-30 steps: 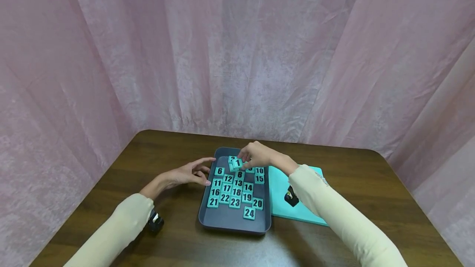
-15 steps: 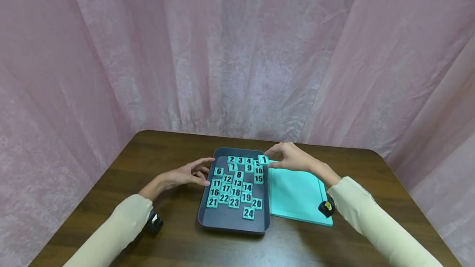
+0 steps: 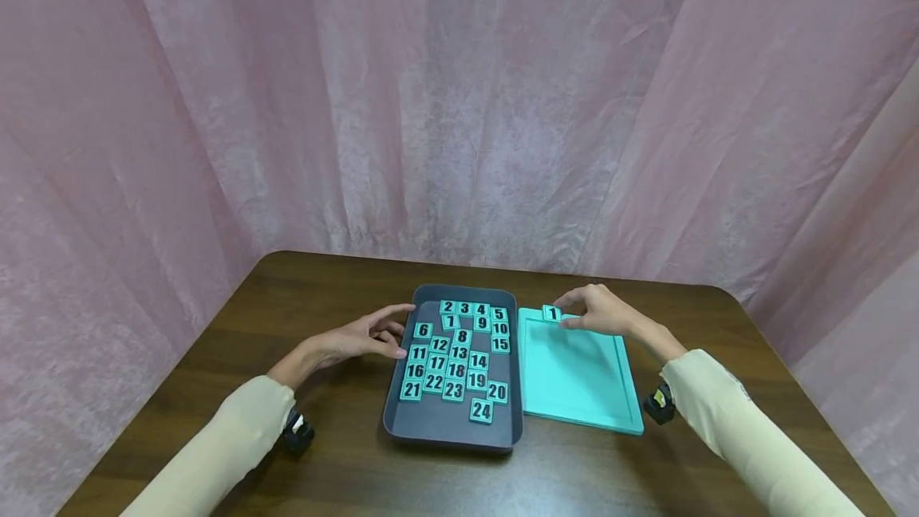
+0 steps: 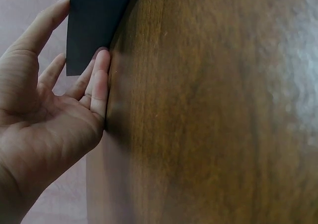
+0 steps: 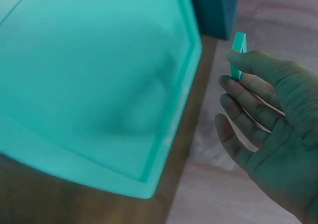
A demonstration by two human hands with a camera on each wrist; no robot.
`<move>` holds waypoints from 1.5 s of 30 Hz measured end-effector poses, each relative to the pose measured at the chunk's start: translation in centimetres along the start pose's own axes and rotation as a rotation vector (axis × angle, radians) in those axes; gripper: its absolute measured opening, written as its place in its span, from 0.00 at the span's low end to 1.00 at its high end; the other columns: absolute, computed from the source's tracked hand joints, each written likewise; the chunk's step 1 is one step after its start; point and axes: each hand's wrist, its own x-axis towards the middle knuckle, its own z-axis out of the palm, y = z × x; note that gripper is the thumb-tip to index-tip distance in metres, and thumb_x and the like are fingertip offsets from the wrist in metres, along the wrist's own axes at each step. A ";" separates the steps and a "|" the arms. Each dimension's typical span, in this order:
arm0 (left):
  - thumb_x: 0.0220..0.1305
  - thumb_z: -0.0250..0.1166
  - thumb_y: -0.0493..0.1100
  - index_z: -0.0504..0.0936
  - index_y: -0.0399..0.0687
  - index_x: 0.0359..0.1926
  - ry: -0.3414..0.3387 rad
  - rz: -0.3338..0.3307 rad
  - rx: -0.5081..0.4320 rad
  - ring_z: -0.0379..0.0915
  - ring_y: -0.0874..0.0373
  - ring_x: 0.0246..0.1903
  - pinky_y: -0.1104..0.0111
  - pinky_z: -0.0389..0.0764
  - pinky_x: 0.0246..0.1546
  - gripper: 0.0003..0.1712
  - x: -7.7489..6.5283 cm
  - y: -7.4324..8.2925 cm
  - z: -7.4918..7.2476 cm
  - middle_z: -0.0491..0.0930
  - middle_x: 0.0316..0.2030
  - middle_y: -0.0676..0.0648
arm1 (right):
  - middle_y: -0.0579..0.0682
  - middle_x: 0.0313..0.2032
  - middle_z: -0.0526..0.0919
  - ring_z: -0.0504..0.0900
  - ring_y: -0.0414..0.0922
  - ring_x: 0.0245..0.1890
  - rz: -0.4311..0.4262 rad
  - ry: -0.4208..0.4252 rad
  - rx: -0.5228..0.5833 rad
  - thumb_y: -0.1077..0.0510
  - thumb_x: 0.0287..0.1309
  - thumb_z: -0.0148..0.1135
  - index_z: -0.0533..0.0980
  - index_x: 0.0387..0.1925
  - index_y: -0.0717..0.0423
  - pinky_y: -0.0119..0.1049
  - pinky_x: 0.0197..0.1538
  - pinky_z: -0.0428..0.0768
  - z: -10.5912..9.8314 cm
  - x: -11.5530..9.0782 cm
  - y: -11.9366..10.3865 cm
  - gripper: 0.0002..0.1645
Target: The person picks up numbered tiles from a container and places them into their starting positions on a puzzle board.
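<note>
My right hand [image 3: 599, 311] pinches a small turquoise tile marked 1 [image 3: 551, 313] between thumb and fingers, over the far left corner of a flat turquoise tray [image 3: 577, 377] with a raised rim. In the right wrist view the tile [image 5: 237, 55] is seen edge-on, above the tray surface. My left hand [image 3: 362, 337] touches the left side of a dark grey tray [image 3: 452, 431], its thumb and index finger spread along the edge. Inside that tray lie several numbered tiles, such as tile 24 [image 3: 482, 411] and tile 6 [image 3: 424, 330], roughly in rows.
Both trays lie side by side on a brown wooden table [image 3: 345, 453], their edges nearly touching. A pink curtain [image 3: 459, 102] hangs behind the table's far edge. Each wrist carries a small black camera, such as the right one [image 3: 659, 404].
My right hand has carried tile 1 rightward, out from over the dark tray to the turquoise tray's far left corner. The left hand has stayed at the dark tray's side.
</note>
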 end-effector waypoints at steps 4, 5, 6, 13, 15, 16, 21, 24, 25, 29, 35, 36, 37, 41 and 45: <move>0.64 0.74 0.48 0.54 0.67 0.80 -0.012 0.006 -0.001 0.74 0.50 0.56 0.47 0.70 0.67 0.51 0.0 0.2 0.0 0.63 0.71 0.36 | 0.65 0.51 0.87 0.85 0.62 0.53 0.018 -0.018 -0.005 0.60 0.62 0.70 0.81 0.54 0.69 0.51 0.49 0.87 0.6 -0.1 1.3 0.22; 0.64 0.74 0.48 0.53 0.67 0.80 -0.016 0.006 -0.001 0.74 0.50 0.56 0.48 0.70 0.67 0.51 0.0 0.3 0.0 0.63 0.71 0.36 | 0.65 0.51 0.87 0.85 0.62 0.53 0.025 -0.022 -0.009 0.60 0.62 0.70 0.81 0.54 0.69 0.51 0.50 0.87 0.7 -0.2 1.6 0.22; 0.64 0.74 0.48 0.53 0.67 0.80 -0.018 0.004 0.000 0.74 0.51 0.56 0.48 0.70 0.67 0.52 0.0 0.3 0.0 0.63 0.71 0.36 | 0.65 0.50 0.87 0.86 0.62 0.52 0.030 -0.025 -0.011 0.60 0.62 0.71 0.81 0.54 0.70 0.52 0.50 0.87 0.9 -0.2 1.8 0.22; 0.65 0.73 0.48 0.53 0.67 0.80 -0.017 -0.001 0.001 0.74 0.51 0.55 0.47 0.69 0.67 0.51 0.1 0.1 0.0 0.62 0.71 0.35 | 0.64 0.49 0.88 0.87 0.60 0.50 0.038 -0.025 -0.011 0.60 0.60 0.72 0.82 0.53 0.70 0.53 0.51 0.87 2.0 0.0 2.9 0.22; 0.65 0.73 0.48 0.53 0.68 0.80 -0.017 -0.010 -0.003 0.74 0.51 0.56 0.48 0.69 0.67 0.51 0.1 0.0 0.0 0.62 0.71 0.36 | 0.64 0.49 0.88 0.87 0.60 0.50 0.035 -0.027 -0.013 0.60 0.60 0.72 0.82 0.53 0.70 0.54 0.52 0.86 2.4 0.1 3.0 0.22; 0.65 0.73 0.48 0.53 0.67 0.80 -0.017 -0.010 -0.005 0.74 0.51 0.56 0.49 0.69 0.67 0.51 0.1 0.0 0.0 0.62 0.71 0.35 | 0.64 0.49 0.88 0.87 0.60 0.50 0.031 -0.027 -0.015 0.60 0.60 0.73 0.82 0.52 0.70 0.55 0.52 0.86 2.6 0.3 3.0 0.22; 0.65 0.73 0.48 0.53 0.68 0.80 -0.014 -0.013 -0.013 0.74 0.50 0.55 0.50 0.70 0.67 0.51 0.0 0.0 -0.1 0.62 0.71 0.36 | 0.63 0.49 0.87 0.87 0.59 0.50 0.028 -0.016 -0.022 0.59 0.59 0.73 0.83 0.51 0.68 0.54 0.52 0.86 3.4 1.1 2.5 0.21; 0.65 0.73 0.49 0.52 0.68 0.80 -0.017 -0.012 -0.012 0.73 0.50 0.56 0.49 0.69 0.67 0.51 0.0 -0.1 0.0 0.62 0.72 0.36 | 0.62 0.48 0.87 0.87 0.57 0.47 0.028 -0.011 -0.034 0.59 0.59 0.74 0.84 0.50 0.67 0.50 0.50 0.87 3.9 1.5 2.3 0.20; 0.65 0.73 0.49 0.52 0.67 0.80 -0.019 -0.011 -0.011 0.73 0.50 0.56 0.49 0.69 0.67 0.51 0.0 -0.1 0.0 0.61 0.72 0.36 | 0.61 0.47 0.88 0.87 0.55 0.46 0.027 -0.008 -0.038 0.59 0.59 0.74 0.84 0.50 0.67 0.48 0.49 0.87 4.1 1.5 2.2 0.20; 0.64 0.73 0.50 0.52 0.68 0.80 -0.019 -0.011 -0.002 0.73 0.51 0.56 0.50 0.70 0.67 0.52 0.1 -0.1 0.0 0.61 0.72 0.36 | 0.58 0.43 0.87 0.86 0.52 0.42 0.016 0.008 -0.051 0.60 0.58 0.75 0.84 0.49 0.67 0.45 0.45 0.87 4.4 1.7 2.2 0.19; 0.64 0.74 0.50 0.53 0.69 0.80 -0.014 -0.007 -0.004 0.73 0.51 0.56 0.52 0.71 0.66 0.51 0.1 0.0 0.0 0.62 0.71 0.37 | 0.57 0.41 0.87 0.85 0.50 0.41 0.018 0.017 -0.041 0.60 0.58 0.75 0.84 0.49 0.67 0.43 0.45 0.87 4.6 2.0 2.2 0.20; 0.64 0.74 0.49 0.53 0.69 0.80 -0.012 -0.009 -0.007 0.74 0.51 0.56 0.52 0.71 0.66 0.51 0.0 0.0 0.1 0.62 0.71 0.37 | 0.57 0.41 0.88 0.85 0.50 0.41 0.020 0.017 -0.041 0.60 0.58 0.75 0.84 0.49 0.67 0.43 0.45 0.87 4.7 2.0 2.2 0.20; 0.64 0.74 0.49 0.53 0.69 0.80 -0.013 -0.010 -0.008 0.74 0.51 0.55 0.51 0.71 0.66 0.51 0.0 0.1 0.1 0.62 0.71 0.37 | 0.57 0.41 0.88 0.85 0.50 0.40 0.021 0.017 -0.041 0.60 0.58 0.75 0.84 0.49 0.68 0.43 0.44 0.87 4.7 2.0 2.2 0.20; 0.63 0.74 0.49 0.54 0.71 0.79 -0.008 -0.015 -0.017 0.74 0.51 0.55 0.51 0.70 0.67 0.51 0.1 -0.1 0.2 0.63 0.70 0.38 | 0.57 0.39 0.88 0.86 0.51 0.40 0.020 0.023 -0.039 0.61 0.58 0.75 0.83 0.50 0.69 0.43 0.44 0.87 4.8 2.1 2.1 0.20; 0.64 0.74 0.49 0.54 0.70 0.79 -0.011 -0.011 -0.015 0.74 0.51 0.55 0.51 0.70 0.66 0.51 0.1 -0.2 0.1 0.63 0.70 0.38 | 0.56 0.38 0.87 0.85 0.50 0.39 0.027 0.029 -0.040 0.62 0.58 0.74 0.83 0.49 0.69 0.42 0.44 0.87 4.8 2.3 2.1 0.20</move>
